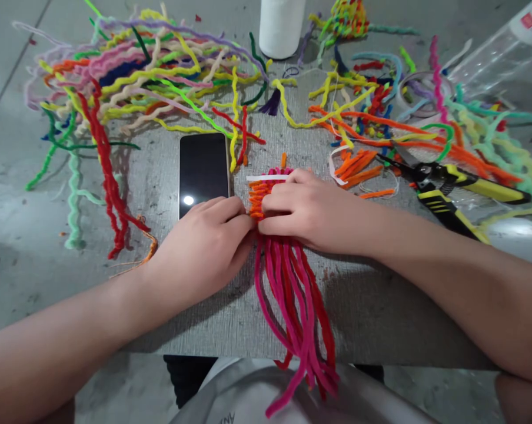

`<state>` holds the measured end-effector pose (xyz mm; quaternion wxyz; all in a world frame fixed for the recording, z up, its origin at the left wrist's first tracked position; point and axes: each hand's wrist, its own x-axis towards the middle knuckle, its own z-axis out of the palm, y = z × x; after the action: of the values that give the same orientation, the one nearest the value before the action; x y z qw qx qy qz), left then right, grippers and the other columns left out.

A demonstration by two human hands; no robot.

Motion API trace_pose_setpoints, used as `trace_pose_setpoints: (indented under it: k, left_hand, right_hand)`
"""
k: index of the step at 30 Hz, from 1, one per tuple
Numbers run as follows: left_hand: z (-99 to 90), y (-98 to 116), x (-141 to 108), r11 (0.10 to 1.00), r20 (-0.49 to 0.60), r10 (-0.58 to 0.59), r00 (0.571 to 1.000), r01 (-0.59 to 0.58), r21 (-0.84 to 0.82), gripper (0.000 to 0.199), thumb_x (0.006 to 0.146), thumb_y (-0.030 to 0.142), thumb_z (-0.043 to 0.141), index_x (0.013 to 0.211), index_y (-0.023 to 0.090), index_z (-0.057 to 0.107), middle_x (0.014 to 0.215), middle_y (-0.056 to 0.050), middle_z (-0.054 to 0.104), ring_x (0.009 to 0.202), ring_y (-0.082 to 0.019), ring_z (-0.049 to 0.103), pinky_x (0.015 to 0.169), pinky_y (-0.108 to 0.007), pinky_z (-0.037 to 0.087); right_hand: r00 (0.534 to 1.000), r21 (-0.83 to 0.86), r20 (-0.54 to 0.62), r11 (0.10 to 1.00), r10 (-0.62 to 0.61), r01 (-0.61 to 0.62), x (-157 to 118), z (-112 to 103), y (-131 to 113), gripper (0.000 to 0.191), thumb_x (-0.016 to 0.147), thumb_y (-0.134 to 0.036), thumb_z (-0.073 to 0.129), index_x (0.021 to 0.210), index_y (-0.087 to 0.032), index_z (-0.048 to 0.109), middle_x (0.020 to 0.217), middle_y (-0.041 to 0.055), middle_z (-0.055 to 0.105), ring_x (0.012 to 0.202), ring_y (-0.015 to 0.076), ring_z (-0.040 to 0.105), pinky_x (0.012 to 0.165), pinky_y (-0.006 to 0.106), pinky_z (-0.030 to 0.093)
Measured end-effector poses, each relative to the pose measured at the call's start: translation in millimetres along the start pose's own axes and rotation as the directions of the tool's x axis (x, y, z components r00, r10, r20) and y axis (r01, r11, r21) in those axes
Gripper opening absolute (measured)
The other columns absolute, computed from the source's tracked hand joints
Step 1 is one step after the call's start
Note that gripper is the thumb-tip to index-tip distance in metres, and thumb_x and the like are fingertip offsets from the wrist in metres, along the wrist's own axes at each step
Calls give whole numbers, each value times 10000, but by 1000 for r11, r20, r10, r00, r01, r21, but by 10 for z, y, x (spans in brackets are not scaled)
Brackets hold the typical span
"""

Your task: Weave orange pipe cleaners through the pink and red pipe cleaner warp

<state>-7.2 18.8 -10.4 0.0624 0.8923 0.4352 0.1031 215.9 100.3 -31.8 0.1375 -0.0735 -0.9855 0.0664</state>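
Note:
In the middle of the grey table lies a woven piece of pipe cleaners (pixel 288 277). Long pink and red strands trail from it over the front edge, and short orange ends stick out at its left side. A white strip (pixel 261 178) crosses its top. My left hand (pixel 213 232) pinches the lower left edge of the weave with fingers closed. My right hand (pixel 308 206) lies over the weave with curled fingers pressed on it, hiding most of its right part. A black-screened phone (pixel 203 168) rests beside my left hand, partly under it.
A heap of colourful pipe cleaners (pixel 160 82) covers the back left. Yellow-and-black pliers-like cutters (pixel 442 182) lie on the right among orange cut pieces (pixel 358 165). A white bottle (pixel 282 29) stands at the back, a clear plastic bottle (pixel 499 53) lies back right.

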Motion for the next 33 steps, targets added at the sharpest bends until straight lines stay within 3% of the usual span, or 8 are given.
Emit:
trace_pose_setpoints:
  k: [16, 22, 29, 33]
  left_hand:
    - [34, 28, 35, 977, 51, 11, 999, -22, 212, 97, 951, 200, 579, 859, 184, 607, 903, -86, 640, 840, -271, 610, 690, -408, 506]
    - [46, 36, 44, 981, 43, 10, 999, -18, 193, 87, 940, 181, 573, 863, 172, 613, 910, -96, 633, 846, -281, 607, 696, -422, 516]
    - [16, -24, 18, 998, 32, -9, 999, 7, 60, 118, 963, 175, 553, 904, 153, 653, 903, -77, 627, 849, -274, 614, 761, -442, 540]
    - [15, -48, 22, 1000, 35, -1, 999, 0, 15, 129, 960, 153, 546, 909, 150, 665, 912, -77, 624, 858, -263, 616, 789, -428, 539]
  right_hand:
    - [999, -1, 39, 1000, 11, -11, 33, -17, -37, 240, 1068, -197, 477, 975, -207, 698, 933, 34, 655, 881, 200, 548, 844, 377, 357]
    - [997, -69, 31, 995, 72, -70, 23, -19, -81, 258, 1063, -205, 473, 976, -230, 715, 896, 44, 627, 877, 219, 526, 834, 377, 335]
    - [999, -76, 38, 997, 21, -18, -3, 21, -42, 270, 1074, -187, 434, 1098, -225, 700, 949, 46, 651, 850, 214, 510, 817, 374, 306]
    - [998, -76, 56, 996, 40, -35, 6, 5, -55, 246, 1066, -192, 463, 1073, -230, 706, 951, 46, 648, 852, 212, 512, 821, 373, 290]
